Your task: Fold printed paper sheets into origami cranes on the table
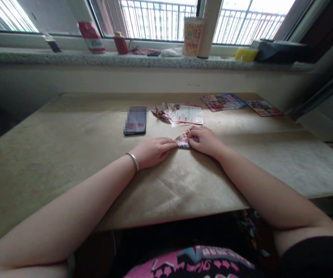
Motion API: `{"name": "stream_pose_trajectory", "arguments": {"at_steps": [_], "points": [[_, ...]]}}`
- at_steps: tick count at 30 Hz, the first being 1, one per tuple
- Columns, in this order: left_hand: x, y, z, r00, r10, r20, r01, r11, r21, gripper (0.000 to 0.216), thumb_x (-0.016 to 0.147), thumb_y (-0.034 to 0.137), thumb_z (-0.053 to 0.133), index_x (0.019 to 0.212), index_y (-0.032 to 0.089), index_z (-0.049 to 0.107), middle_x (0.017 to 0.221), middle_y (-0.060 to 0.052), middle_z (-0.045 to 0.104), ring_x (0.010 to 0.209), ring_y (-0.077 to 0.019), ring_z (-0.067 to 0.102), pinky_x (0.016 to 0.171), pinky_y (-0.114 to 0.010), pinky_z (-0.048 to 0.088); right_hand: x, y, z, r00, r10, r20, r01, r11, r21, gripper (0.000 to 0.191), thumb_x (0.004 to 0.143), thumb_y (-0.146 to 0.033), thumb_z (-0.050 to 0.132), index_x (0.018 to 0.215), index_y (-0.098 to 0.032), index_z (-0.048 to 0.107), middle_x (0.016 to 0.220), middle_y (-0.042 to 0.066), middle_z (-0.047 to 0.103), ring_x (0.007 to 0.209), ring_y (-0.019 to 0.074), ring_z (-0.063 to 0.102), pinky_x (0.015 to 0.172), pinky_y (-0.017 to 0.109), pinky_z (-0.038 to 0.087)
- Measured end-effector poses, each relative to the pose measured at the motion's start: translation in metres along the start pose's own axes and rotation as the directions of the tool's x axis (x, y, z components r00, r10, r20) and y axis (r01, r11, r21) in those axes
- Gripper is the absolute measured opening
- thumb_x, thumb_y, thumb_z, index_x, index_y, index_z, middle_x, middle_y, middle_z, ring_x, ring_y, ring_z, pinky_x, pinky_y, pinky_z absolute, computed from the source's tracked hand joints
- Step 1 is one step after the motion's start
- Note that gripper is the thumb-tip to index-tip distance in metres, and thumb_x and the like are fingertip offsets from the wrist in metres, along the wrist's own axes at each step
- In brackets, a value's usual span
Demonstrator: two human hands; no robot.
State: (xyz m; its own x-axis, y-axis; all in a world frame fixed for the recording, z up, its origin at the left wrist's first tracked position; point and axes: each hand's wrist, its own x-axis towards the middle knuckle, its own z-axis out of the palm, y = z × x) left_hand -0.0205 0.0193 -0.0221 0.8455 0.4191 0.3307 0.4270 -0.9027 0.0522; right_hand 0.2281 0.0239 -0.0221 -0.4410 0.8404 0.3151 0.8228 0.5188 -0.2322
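A folded piece of colourful printed paper (182,139) lies on the table between my hands. My left hand (155,151), with a silver bangle at the wrist, rests low on the tabletop; its outstretched fingertips touch the paper's left tip. From the other side, my right hand (205,139) has bent fingers closed on the paper's right part, which they partly cover. Just beyond are several loose printed sheets (187,113), overlapping, and beside them a small folded paper piece (161,112) with raised points.
A phone (136,120) with a blurred screen lies left of the sheets. Printed leaflets (223,102) are stacked at the back right, with another leaflet (263,108) beside them. On the windowsill (152,61) stand a red can (91,37), a patterned cup (192,37) and a yellow item (246,54).
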Motion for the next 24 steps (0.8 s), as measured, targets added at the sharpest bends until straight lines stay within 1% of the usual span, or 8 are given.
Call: {"name": "stream_pose_trajectory", "arguments": {"at_steps": [4, 13, 17, 21, 24], "points": [[0.002, 0.004, -0.002, 1.0, -0.014, -0.003, 0.014, 0.999, 0.041, 0.036, 0.09, 0.016, 0.043, 0.122, 0.014, 0.06, 0.121, -0.011, 0.066, 0.109, -0.02, 0.064, 0.096, -0.035, 0.053, 0.001, 0.008, 0.004, 0.999, 0.053, 0.003, -0.053, 0.997, 0.056, 0.012, 0.08, -0.029, 0.061, 0.077, -0.019, 0.066, 0.085, 0.006, 0.069, 0.085, 0.0206, 0.059, 0.078, 0.03, 0.042], [0.001, 0.005, -0.001, 0.999, -0.046, 0.007, 0.045, 0.996, 0.072, 0.033, 0.09, 0.016, 0.045, 0.119, 0.015, 0.062, 0.12, -0.01, 0.066, 0.105, -0.0196, 0.065, 0.092, -0.034, 0.054, 0.005, 0.009, 0.008, 0.994, 0.103, 0.029, -0.104, 0.994, 0.043, 0.015, 0.081, -0.031, 0.061, 0.073, -0.019, 0.063, 0.08, 0.005, 0.067, 0.08, 0.0193, 0.057, 0.073, 0.029, 0.039], [0.001, 0.005, 0.0, 0.998, -0.064, 0.012, 0.062, 0.994, 0.091, 0.033, 0.091, 0.018, 0.044, 0.12, 0.016, 0.062, 0.119, -0.01, 0.066, 0.104, -0.02, 0.065, 0.091, -0.035, 0.054, 0.006, 0.009, 0.008, 0.993, 0.107, 0.042, -0.109, 0.992, 0.06, 0.014, 0.081, -0.03, 0.06, 0.072, -0.019, 0.063, 0.079, 0.005, 0.067, 0.077, 0.0177, 0.057, 0.071, 0.028, 0.039], [0.0, 0.004, 0.001, 0.998, -0.068, 0.01, 0.067, 0.995, 0.078, 0.034, 0.091, 0.018, 0.045, 0.12, 0.015, 0.062, 0.119, -0.009, 0.066, 0.104, -0.0204, 0.065, 0.092, -0.035, 0.054, 0.004, 0.011, 0.001, 0.991, 0.111, 0.08, -0.112, 0.994, 0.011, 0.015, 0.081, -0.031, 0.058, 0.072, -0.019, 0.062, 0.078, 0.005, 0.068, 0.075, 0.0176, 0.057, 0.067, 0.028, 0.038], [0.0, 0.003, 0.001, 0.998, -0.063, 0.002, 0.062, 0.996, 0.06, 0.033, 0.091, 0.018, 0.045, 0.119, 0.015, 0.062, 0.118, -0.009, 0.066, 0.104, -0.0204, 0.064, 0.092, -0.035, 0.054, 0.0, 0.012, -0.007, 0.99, 0.109, 0.086, -0.103, 0.992, -0.074, 0.015, 0.081, -0.03, 0.056, 0.073, -0.019, 0.063, 0.081, 0.006, 0.069, 0.077, 0.0189, 0.058, 0.068, 0.029, 0.038]]}}
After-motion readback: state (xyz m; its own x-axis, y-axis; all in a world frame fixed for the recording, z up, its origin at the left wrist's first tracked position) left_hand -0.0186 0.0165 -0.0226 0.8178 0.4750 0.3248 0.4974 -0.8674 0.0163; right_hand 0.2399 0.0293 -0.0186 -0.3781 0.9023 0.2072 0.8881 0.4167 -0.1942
